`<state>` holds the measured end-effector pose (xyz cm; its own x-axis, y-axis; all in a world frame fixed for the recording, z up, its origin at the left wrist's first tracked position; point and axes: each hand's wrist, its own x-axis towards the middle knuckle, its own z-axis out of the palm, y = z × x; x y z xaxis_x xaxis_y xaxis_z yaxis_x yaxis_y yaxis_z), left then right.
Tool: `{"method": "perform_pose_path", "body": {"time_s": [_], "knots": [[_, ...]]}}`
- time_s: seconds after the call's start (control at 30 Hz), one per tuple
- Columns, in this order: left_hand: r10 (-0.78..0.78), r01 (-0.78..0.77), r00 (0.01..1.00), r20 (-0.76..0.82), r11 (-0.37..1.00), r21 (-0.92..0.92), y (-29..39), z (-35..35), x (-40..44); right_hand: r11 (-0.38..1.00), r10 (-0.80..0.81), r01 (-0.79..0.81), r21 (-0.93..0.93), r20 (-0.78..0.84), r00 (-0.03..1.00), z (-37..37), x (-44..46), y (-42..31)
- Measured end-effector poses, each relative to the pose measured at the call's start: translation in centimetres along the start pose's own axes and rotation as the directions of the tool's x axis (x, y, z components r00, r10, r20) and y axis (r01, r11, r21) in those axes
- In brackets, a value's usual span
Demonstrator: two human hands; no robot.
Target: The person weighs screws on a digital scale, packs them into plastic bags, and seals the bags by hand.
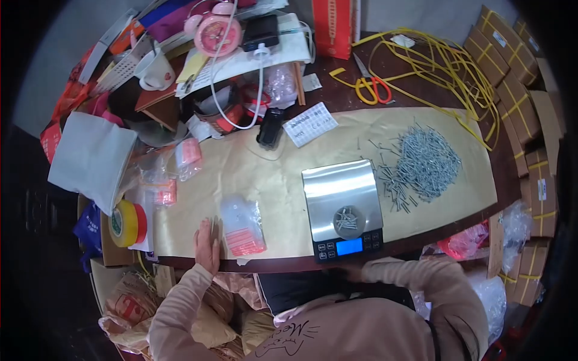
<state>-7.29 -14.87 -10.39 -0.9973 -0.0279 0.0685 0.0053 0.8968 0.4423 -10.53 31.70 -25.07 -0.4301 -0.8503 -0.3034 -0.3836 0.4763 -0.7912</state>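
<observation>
My left hand lies flat on the brown paper at the table's front edge, fingers stretched forward, holding nothing. Just right of it is a stack of clear plastic bags with red-pink stripes. My right hand is low at the table edge below the scale; its fingers are dark and hidden. A digital scale with a steel plate and a lit blue display carries a small round dish with several screws in it. Right of the scale, a large pile of silver screws is spread on the paper.
Scissors and tangled yellow strapping lie at the back right. Cardboard boxes are stacked on the right. At the left are yellow tape, small bags and a white mug. A handwritten note lies mid-back.
</observation>
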Motion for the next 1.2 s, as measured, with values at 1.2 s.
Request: {"method": "perform_pose_path", "body": {"time_s": [1.2], "knots": [[-0.005,0.012,0.994,-0.106,0.998,0.067,-0.5,2.0,-0.2,0.929,0.233,-0.206,0.306,-0.052,0.971,-0.4,-1.6,7.1]]}}
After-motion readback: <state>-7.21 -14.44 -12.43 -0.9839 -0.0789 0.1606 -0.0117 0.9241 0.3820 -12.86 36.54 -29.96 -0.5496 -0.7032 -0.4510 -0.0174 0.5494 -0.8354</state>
